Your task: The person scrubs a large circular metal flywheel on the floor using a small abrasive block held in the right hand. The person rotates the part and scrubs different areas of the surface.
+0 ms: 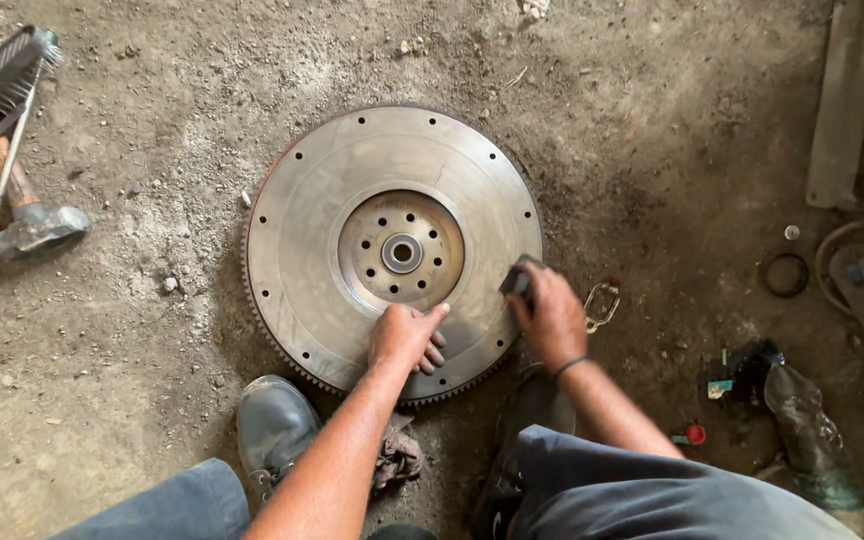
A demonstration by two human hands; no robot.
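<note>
Hands on flywheel (352, 210) (flat), hammer (22, 200) aside

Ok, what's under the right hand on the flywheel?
A small dark pad or block shows past the fingertips of the right hand, pressed at the flywheel rim. The hand covers the rest of it and the rim beneath.

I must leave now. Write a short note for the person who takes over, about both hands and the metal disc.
Left hand: flat on the flywheel, near its lower edge, holding nothing.
Right hand: fingers closed on a small dark pad at the disc's right rim.
The flywheel lies flat on the dirt floor, toothed ring outward.
Done: the face looks mostly clean and grey.
Left: a darker patch between the hands, probably unrubbed.
A hammer lies far left.
</note>
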